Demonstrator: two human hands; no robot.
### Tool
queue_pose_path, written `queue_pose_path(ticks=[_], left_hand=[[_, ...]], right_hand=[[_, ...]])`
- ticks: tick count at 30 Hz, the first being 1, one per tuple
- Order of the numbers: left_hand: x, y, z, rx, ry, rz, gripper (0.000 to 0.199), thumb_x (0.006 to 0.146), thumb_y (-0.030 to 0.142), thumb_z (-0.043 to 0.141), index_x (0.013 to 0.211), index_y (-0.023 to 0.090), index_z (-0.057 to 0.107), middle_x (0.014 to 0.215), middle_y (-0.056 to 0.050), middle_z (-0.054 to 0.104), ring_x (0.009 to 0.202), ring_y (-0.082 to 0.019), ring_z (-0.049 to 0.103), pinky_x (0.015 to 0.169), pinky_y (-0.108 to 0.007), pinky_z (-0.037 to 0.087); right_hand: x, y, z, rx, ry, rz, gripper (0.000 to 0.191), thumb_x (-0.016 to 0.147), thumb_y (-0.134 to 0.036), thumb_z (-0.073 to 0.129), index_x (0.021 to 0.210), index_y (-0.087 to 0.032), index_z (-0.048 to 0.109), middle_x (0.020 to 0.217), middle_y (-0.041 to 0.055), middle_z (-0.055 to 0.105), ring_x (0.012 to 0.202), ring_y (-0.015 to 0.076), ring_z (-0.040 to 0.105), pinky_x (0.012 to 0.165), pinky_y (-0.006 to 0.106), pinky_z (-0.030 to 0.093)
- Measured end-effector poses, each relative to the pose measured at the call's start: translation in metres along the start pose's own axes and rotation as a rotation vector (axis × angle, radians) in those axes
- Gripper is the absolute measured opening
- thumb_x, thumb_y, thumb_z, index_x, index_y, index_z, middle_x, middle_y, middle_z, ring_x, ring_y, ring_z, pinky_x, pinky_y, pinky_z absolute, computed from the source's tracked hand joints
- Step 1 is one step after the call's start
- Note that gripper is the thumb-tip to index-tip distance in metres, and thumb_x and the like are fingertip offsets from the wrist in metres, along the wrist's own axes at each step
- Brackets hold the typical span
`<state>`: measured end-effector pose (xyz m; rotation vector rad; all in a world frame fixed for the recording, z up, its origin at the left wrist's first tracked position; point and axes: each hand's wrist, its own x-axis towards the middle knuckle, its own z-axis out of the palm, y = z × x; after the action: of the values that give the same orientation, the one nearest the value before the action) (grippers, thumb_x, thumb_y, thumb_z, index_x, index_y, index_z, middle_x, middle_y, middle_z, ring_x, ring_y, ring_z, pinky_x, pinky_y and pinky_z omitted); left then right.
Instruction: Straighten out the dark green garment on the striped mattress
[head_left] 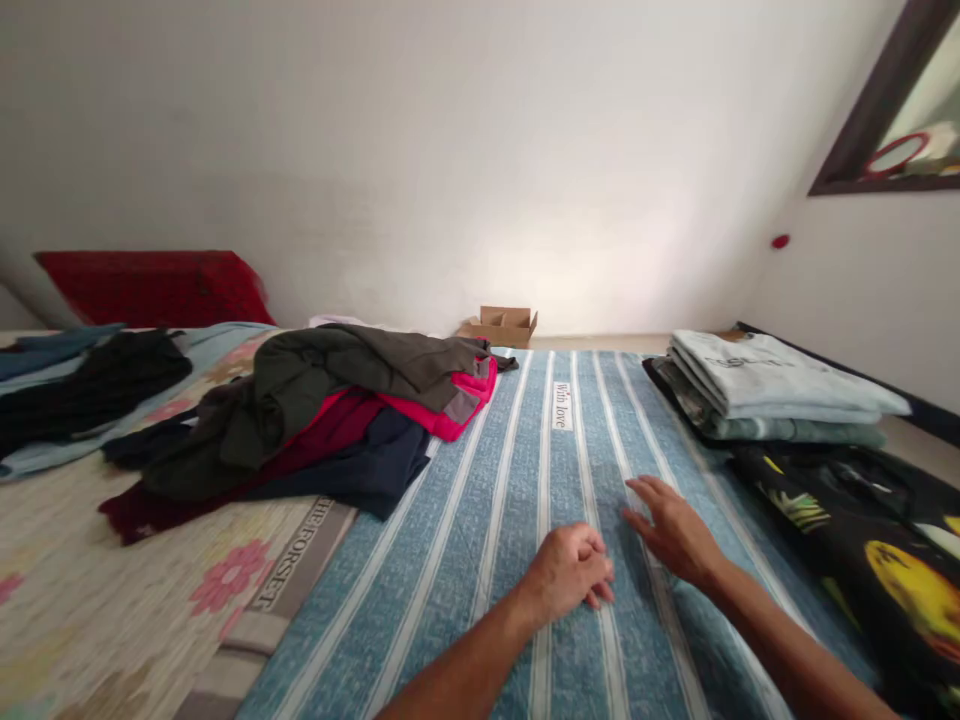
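Note:
My left hand (571, 572) hovers low over or rests on a blue sheet with white stripes (517, 500); its fingers are loosely curled and apart, with nothing in them. Just right of it is my right hand (670, 527), fingers stretched out and empty. To the left lies a loose heap of clothes: a dark olive garment (360, 365) on top, with pink, maroon and navy pieces (375, 460) under it. On the right stands a stack of folded shirts, a white one (772, 370) uppermost. Nearer is a folded black garment (840, 520) with yellow prints.
A flowered mat (150, 580) borders the sheet on the left, carrying more dark clothes (97, 380). Against the back wall are a small open cardboard box (506, 325) and a red cloth-covered item (154, 285). A dark-framed window (855, 140) is at upper right.

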<state>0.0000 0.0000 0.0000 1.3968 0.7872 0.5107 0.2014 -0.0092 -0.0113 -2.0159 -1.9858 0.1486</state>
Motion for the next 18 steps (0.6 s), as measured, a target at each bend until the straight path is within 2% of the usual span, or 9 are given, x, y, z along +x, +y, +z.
queue_pose_path(ticks=[3, 5, 11, 18], left_hand=[[0.001, 0.001, -0.001, 0.022, 0.009, -0.003, 0.014, 0.067, 0.025, 0.052, 0.079, 0.017, 0.047, 0.065, 0.000, 0.061, 0.050, -0.013, 0.061, 0.041, -0.019, 0.041], [0.001, 0.003, -0.002, 0.038, 0.016, -0.007, 0.015, 0.067, 0.025, 0.051, 0.080, 0.017, 0.047, 0.065, 0.000, 0.061, 0.051, -0.013, 0.060, 0.041, -0.019, 0.041], [0.001, 0.013, -0.004, 0.079, 0.015, 0.005, 0.017, 0.070, 0.030, 0.052, 0.081, 0.017, 0.049, 0.067, -0.001, 0.062, 0.054, -0.013, 0.061, 0.043, -0.020, 0.042], [0.007, 0.021, -0.004, 0.170, 0.039, -0.004, 0.026, 0.070, 0.037, 0.055, 0.085, 0.016, 0.052, 0.072, -0.003, 0.065, 0.059, -0.015, 0.062, 0.048, -0.023, 0.045]], right_hand=[[-0.006, -0.035, 0.015, -0.032, 0.011, 0.034, 0.043, 0.084, -0.036, 0.044, 0.121, -0.017, 0.053, 0.131, 0.0142, 0.047, 0.124, 0.0271, 0.039, 0.100, 0.039, 0.032], [-0.008, -0.046, 0.020, -0.053, 0.027, 0.050, 0.042, 0.087, -0.035, 0.040, 0.122, -0.016, 0.052, 0.135, 0.0145, 0.043, 0.128, 0.0292, 0.033, 0.102, 0.045, 0.026], [-0.007, -0.048, 0.018, -0.040, 0.069, 0.041, 0.041, 0.089, -0.038, 0.039, 0.124, -0.017, 0.048, 0.136, 0.0143, 0.041, 0.129, 0.0292, 0.030, 0.102, 0.047, 0.023], [-0.004, -0.049, 0.007, -0.030, 0.113, 0.046, 0.035, 0.089, -0.041, 0.042, 0.115, -0.020, 0.051, 0.131, 0.0107, 0.045, 0.125, 0.0261, 0.032, 0.100, 0.045, 0.023]])
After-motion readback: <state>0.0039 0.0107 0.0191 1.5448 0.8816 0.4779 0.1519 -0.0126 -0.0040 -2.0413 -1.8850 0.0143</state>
